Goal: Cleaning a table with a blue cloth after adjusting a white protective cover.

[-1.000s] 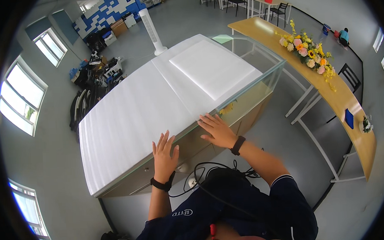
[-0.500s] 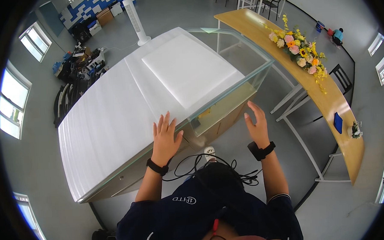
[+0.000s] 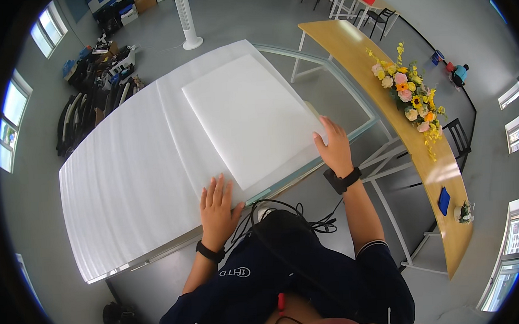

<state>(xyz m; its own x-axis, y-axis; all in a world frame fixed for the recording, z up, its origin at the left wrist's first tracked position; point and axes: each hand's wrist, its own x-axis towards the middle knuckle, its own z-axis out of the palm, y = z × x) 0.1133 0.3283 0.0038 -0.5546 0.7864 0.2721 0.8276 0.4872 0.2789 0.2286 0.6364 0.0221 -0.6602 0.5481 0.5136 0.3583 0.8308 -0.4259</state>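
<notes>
Looks like steadying: lays a flat, spread left hand [image 3: 216, 213] on the white sheet [image 3: 121, 179] beneath, holds a right hand [image 3: 336, 150] with thumb and fingers apart (touching or not, cannot tell) beside the white panel [image 3: 246, 116], beyond and between both. Seems to need light pressure next.

I can sweep my left hand [image 3: 217, 211] leftward over the white sheet [image 3: 130, 176]; the white panel [image 3: 254, 116] lies to its right. A glass rim [image 3: 366, 126] bars my right hand [image 3: 336, 150] rightward; black cables [image 3: 325, 224] loop between my forearms [image 3: 363, 221].

A sheet [image 3: 252, 122] lies on the case [image 3: 295, 175] — at right, flowers [image 3: 414, 99] on a table [image 3: 427, 166].
</notes>
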